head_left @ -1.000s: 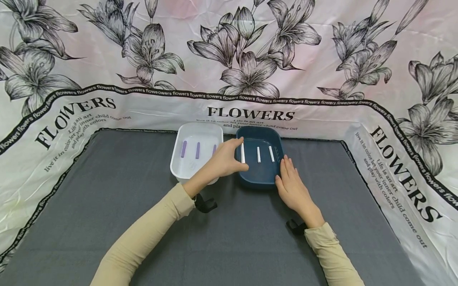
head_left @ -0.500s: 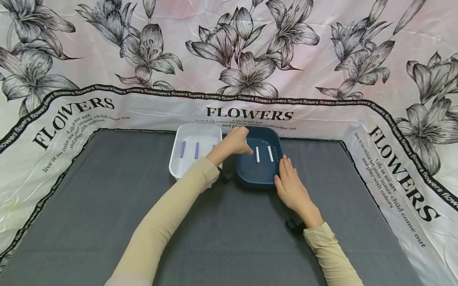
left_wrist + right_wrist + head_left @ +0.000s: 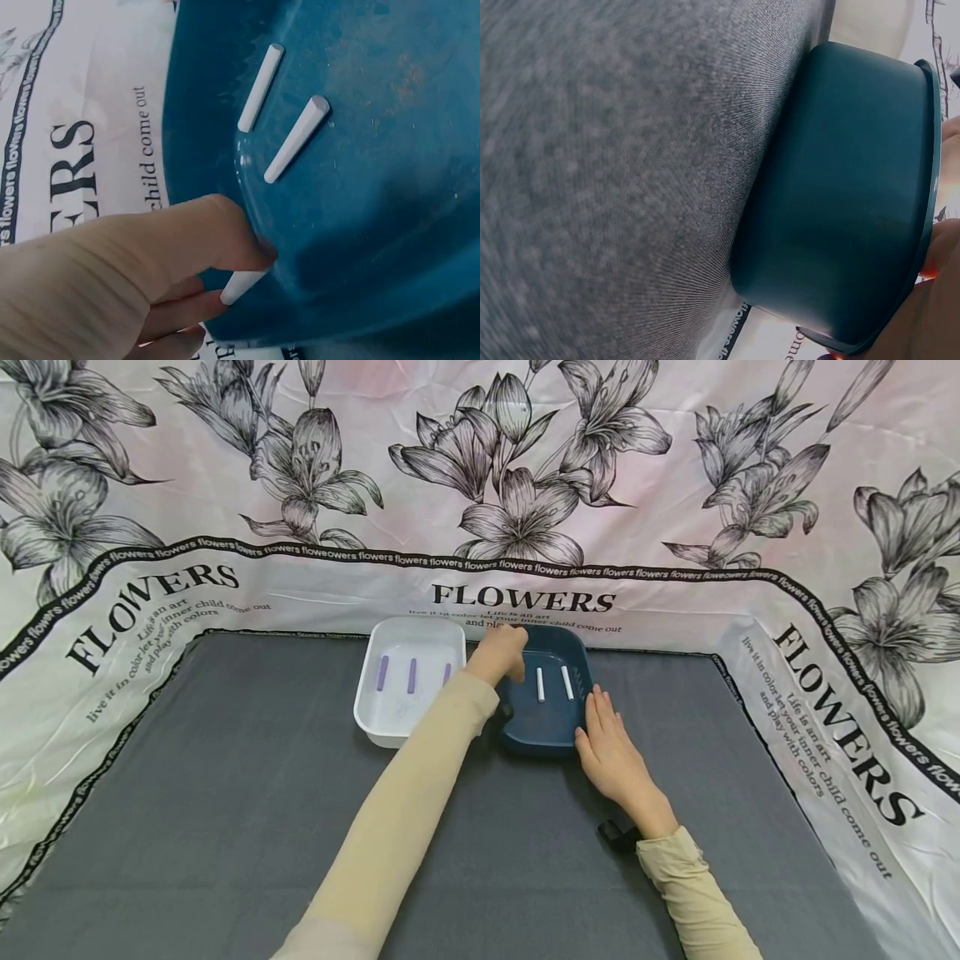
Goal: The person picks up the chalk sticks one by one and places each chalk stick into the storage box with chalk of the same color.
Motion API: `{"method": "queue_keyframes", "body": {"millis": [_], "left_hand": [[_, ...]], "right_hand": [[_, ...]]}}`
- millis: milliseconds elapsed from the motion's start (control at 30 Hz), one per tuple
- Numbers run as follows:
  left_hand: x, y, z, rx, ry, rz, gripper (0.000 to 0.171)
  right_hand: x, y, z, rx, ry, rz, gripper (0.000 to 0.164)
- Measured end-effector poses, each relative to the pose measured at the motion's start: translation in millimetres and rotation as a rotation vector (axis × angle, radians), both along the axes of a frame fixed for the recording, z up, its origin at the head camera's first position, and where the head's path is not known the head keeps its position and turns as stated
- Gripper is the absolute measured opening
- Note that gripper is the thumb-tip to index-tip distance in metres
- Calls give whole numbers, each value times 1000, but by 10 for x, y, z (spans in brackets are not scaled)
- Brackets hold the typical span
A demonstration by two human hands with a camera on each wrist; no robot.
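Note:
My left hand reaches over the left rim of the dark blue basin. In the left wrist view its thumb and fingers pinch a white chalk stick, whose lower end sticks out beneath the thumb. Two more white sticks of chalk, one nearer the middle and one farther right, lie side by side on the basin's floor. Against the basin's right wall rests my right hand, its fingers straight. The right wrist view shows the basin's outer side with fingers at the rim.
Left of the blue basin stands a white basin holding purple sticks; my left forearm passes by its right front corner. Both basins sit at the back of the grey cloth, before a hanging flower-printed sheet.
My left hand has moved back and slightly right over the blue basin. Its spread thumb and fingers have come together on the leftmost white chalk. The right hand stays in place.

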State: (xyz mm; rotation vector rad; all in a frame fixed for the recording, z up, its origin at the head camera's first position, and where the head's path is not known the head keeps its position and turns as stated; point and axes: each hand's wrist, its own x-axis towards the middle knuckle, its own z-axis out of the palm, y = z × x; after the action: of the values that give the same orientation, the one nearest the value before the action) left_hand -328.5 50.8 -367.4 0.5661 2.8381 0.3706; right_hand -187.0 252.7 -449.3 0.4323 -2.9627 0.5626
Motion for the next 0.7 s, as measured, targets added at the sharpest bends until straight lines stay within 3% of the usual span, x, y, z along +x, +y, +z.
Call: {"method": "queue_keyframes", "body": {"millis": [200, 367, 700], "left_hand": [[-10, 81, -47, -41, 18, 12, 62], [17, 113, -56, -64, 58, -25, 58], [8, 140, -227, -68, -6, -16, 61]], "right_hand": [[1, -14, 9, -4, 5, 5, 62], [4, -8, 9, -2, 9, 4, 61], [7, 0, -11, -6, 12, 1, 62]]}}
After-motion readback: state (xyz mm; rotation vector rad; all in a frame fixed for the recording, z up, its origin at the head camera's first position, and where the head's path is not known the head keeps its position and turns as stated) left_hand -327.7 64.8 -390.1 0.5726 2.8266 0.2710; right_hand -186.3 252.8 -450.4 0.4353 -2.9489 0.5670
